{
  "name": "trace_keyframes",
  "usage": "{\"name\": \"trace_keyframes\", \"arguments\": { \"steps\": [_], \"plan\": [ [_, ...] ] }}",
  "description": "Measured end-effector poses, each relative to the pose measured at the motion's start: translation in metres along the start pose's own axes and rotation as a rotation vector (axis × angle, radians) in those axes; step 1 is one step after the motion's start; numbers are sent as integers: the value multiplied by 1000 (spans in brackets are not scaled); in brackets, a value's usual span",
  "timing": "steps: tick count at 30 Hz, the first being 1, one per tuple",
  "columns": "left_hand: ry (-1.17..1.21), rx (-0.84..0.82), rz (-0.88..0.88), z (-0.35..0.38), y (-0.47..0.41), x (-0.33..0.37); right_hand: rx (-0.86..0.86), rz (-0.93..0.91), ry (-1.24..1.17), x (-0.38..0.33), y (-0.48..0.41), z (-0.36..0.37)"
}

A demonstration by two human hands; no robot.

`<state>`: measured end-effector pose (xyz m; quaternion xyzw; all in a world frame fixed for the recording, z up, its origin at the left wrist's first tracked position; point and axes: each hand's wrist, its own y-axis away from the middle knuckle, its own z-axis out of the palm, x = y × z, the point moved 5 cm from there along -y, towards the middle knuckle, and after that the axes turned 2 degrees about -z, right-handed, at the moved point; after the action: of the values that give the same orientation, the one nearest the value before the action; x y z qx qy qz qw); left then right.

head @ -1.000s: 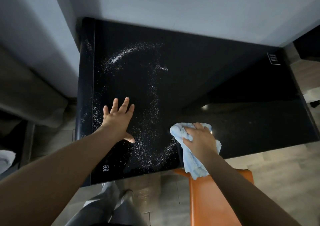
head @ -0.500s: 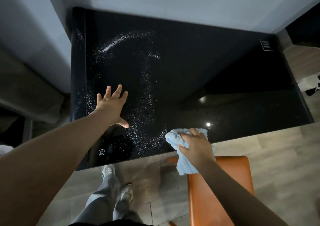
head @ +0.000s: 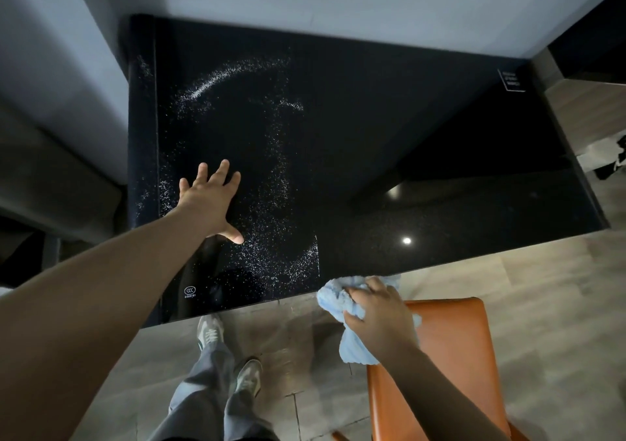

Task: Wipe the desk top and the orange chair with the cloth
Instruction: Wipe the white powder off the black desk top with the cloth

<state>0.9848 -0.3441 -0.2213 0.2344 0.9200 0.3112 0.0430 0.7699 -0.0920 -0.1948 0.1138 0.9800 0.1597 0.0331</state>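
Blue cloth [head: 352, 342] bunched under right hand [head: 381, 318] fingers.

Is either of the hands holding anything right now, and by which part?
The right hand grips the cloth, bunched around its middle; the left hand holds nothing, resting flat on the desk.

The table [head: 389, 112] is glossy black, with white specks [head: 281, 183] in a curved ring on its left half. The cloth [head: 333, 300] at its near edge is light blue, the chair [head: 450, 339] orange, the floor [head: 548, 305] below it a grey-brown wood pattern.
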Motion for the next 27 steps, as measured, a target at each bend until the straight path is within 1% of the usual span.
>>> {"name": "trace_keyframes", "arguments": {
  "steps": [2,6,10,13,16,18,20,21,24,27],
  "plan": [
    [1,1,-1,-1,0,1,-18,12,14,1,13,7],
    [-6,5,-2,0,0,0,4,84,-109,13,30,13],
    [3,-5,1,-1,0,1,105,19,-57,14,19,-14],
    [-15,-13,0,-2,0,1,77,22,-36,18,0,-32],
    [-37,-29,9,-4,1,1,151,104,-171,16,-20,-69],
    [-50,-45,21,-8,3,1,304,82,-172,5,-33,-102],
    [-48,-58,30,-12,4,1,383,88,-188,-2,-49,-130],
    [-37,-63,33,-14,4,0,376,92,-202,-6,-59,-142],
    [23,-42,47,-22,5,-5,406,72,-144,-16,-91,-176],
    [141,-21,54,-28,5,-16,417,109,-211,-19,-123,-203]
  ]
}}
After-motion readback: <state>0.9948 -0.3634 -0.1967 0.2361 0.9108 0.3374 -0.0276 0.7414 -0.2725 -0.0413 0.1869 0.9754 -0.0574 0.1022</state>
